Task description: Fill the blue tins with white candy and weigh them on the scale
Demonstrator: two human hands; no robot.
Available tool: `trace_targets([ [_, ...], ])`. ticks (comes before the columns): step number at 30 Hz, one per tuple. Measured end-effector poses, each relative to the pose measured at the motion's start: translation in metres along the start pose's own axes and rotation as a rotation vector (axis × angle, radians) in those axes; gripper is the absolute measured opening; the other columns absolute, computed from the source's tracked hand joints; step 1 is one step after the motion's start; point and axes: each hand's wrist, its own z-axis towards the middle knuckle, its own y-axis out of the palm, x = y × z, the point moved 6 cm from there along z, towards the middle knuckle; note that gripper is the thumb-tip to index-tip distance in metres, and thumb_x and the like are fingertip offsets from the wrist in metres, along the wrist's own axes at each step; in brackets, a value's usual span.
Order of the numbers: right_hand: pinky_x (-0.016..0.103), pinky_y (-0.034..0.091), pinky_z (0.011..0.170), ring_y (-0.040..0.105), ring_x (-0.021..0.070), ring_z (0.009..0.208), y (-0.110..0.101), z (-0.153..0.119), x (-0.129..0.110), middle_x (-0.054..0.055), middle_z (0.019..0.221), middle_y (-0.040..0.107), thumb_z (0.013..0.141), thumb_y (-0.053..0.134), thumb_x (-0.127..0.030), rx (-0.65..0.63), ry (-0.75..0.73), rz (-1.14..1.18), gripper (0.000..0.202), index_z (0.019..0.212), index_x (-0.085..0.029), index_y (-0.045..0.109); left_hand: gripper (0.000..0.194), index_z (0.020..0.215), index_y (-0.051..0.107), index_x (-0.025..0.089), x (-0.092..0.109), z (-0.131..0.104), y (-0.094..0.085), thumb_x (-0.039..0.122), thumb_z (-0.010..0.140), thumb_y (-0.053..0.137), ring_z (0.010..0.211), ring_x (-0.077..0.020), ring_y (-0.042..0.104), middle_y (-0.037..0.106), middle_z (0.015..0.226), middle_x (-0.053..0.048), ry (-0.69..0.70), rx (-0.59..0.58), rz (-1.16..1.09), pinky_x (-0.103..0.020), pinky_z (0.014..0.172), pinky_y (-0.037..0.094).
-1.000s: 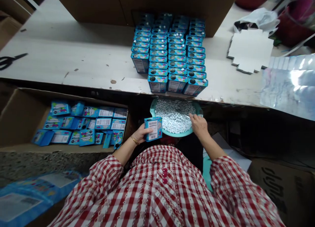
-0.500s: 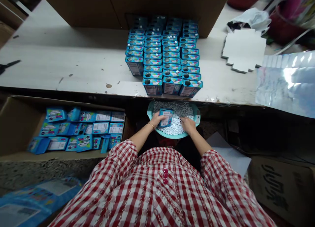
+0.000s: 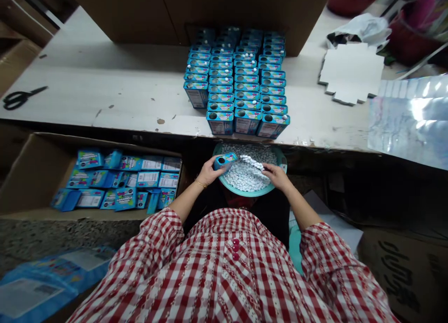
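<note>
My left hand (image 3: pixel 209 172) grips a small blue candy box (image 3: pixel 229 157) at the left side of the basin, tilted so its top with a round dark hole faces up. My right hand (image 3: pixel 276 176) is closed on a scoop (image 3: pixel 252 163) heaped with white candies; the candies hide most of its shape. Its loaded end points toward the box, with a gap between them. Below both hands is a turquoise basin (image 3: pixel 241 192) full of small white candies (image 3: pixel 245 179), resting at my lap.
Rows of blue boxes stand on the white table (image 3: pixel 140 89), some with candies on top. A cardboard carton (image 3: pixel 21 173) of blue boxes lies at left. Scissors (image 3: pixel 21 98), white cut card (image 3: pixel 352 73) and plastic sheeting (image 3: pixel 409 122) lie on the table.
My left hand has drawn left and turned the box so its holed top shows. My right hand has come up out of the candies with a loaded scoop.
</note>
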Motion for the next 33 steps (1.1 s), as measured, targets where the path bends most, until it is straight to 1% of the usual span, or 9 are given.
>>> trace_targets([
  [3,0.038,0.047,0.091,0.063,0.0226,0.100,-0.021,-0.006,-0.020,0.008,0.108,0.068,0.076,0.059,-0.025,-0.012,-0.036,0.006,0.035,0.109,-0.016,0.066,0.051,0.113,0.057,0.012,0.007,0.005,0.004,0.031,0.067,0.068,0.094,-0.0201,0.062,0.066,0.103,-0.008,0.086,-0.014,0.119,-0.035,0.091,0.046],
  [7,0.035,0.046,0.093,0.062,0.0218,0.103,-0.039,-0.010,-0.059,0.007,0.110,0.068,0.079,0.056,-0.027,-0.094,-0.120,-0.076,0.035,0.112,-0.018,0.065,0.046,0.113,0.057,0.014,0.016,0.013,0.021,0.022,0.068,0.065,0.099,-0.0206,0.061,0.065,0.108,-0.008,0.152,-0.087,0.197,-0.034,0.092,0.045],
  [12,0.032,0.046,0.091,0.061,0.0225,0.106,-0.041,-0.010,-0.106,0.006,0.113,0.067,0.081,0.055,-0.027,-0.257,-0.115,-0.397,0.036,0.116,-0.020,0.064,0.050,0.117,0.055,0.013,0.023,0.014,0.037,0.015,0.068,0.060,0.107,-0.0219,0.058,0.062,0.117,-0.010,0.191,-0.173,0.247,-0.035,0.097,0.043],
  [16,0.036,0.047,0.085,0.062,0.0264,0.103,-0.041,-0.010,-0.139,0.006,0.112,0.068,0.084,0.051,-0.032,-0.296,-0.055,-0.754,0.036,0.119,-0.026,0.062,0.052,0.118,0.055,0.014,0.023,0.011,0.041,0.014,0.067,0.059,0.109,-0.0228,0.056,0.060,0.118,-0.010,0.213,-0.197,0.292,-0.038,0.098,0.042],
  [20,0.035,0.047,0.077,0.064,0.0261,0.093,-0.038,-0.010,-0.165,0.010,0.104,0.069,0.086,0.048,-0.034,-0.341,-0.051,-0.974,0.032,0.111,-0.025,0.065,0.051,0.117,0.056,0.015,0.021,0.011,0.042,0.014,0.066,0.059,0.109,-0.0236,0.056,0.060,0.117,-0.010,0.215,-0.184,0.282,-0.039,0.098,0.042],
  [24,0.034,0.046,0.073,0.064,0.0261,0.087,-0.036,-0.006,-0.178,0.012,0.097,0.069,0.086,0.049,-0.034,-0.317,-0.053,-1.060,0.028,0.102,-0.022,0.068,0.051,0.116,0.057,0.016,0.021,0.013,0.043,0.014,0.065,0.060,0.109,-0.0240,0.056,0.060,0.116,-0.009,0.192,-0.169,0.236,-0.039,0.098,0.041],
  [29,0.034,0.046,0.072,0.064,0.0258,0.085,-0.036,-0.010,-0.186,0.012,0.097,0.068,0.086,0.050,-0.031,-0.277,-0.092,-1.051,0.025,0.101,-0.021,0.067,0.050,0.114,0.058,0.018,0.021,0.014,0.045,0.014,0.064,0.061,0.107,-0.0233,0.056,0.061,0.114,-0.008,0.178,-0.163,0.185,-0.039,0.099,0.040],
  [31,0.032,0.045,0.072,0.063,0.0246,0.086,-0.045,-0.016,-0.180,0.010,0.100,0.067,0.086,0.049,-0.030,-0.248,-0.096,-1.033,0.025,0.104,-0.022,0.066,0.049,0.112,0.059,0.018,0.019,0.014,0.042,0.015,0.063,0.062,0.107,-0.0230,0.056,0.061,0.113,-0.008,0.172,-0.146,0.153,-0.038,0.099,0.039],
  [33,0.030,0.044,0.070,0.063,0.0230,0.086,-0.057,-0.021,-0.162,0.009,0.105,0.066,0.087,0.049,-0.032,-0.202,-0.063,-1.022,0.027,0.109,-0.025,0.063,0.048,0.111,0.059,0.016,0.013,0.015,0.034,0.020,0.064,0.065,0.104,-0.0229,0.057,0.062,0.111,-0.008,0.130,-0.105,0.102,-0.039,0.098,0.040],
])
